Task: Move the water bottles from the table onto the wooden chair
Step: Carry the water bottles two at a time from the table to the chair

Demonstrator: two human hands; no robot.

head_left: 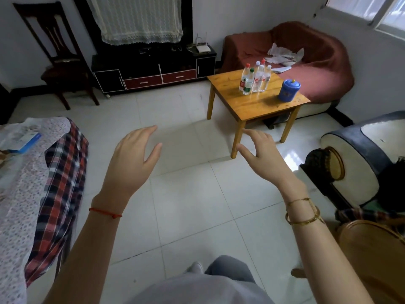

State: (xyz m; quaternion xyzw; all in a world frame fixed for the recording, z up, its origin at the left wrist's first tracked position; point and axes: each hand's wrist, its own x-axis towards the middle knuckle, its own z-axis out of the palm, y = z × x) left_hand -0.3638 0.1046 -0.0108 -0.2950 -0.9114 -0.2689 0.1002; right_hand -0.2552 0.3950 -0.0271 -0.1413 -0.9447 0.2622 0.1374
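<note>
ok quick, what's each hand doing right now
Left hand: open, holding nothing, above the white tiled floor.
Right hand: open, fingers loosely curled, holding nothing.

Small wooden table (260, 102) on white tile floor (192, 194). On it: cluster of clear water bottles (255, 79), upright, touching, toward far side; blue lidded canister (288, 89) near right edge, apart from bottles. Rest of tabletop bare.
</note>
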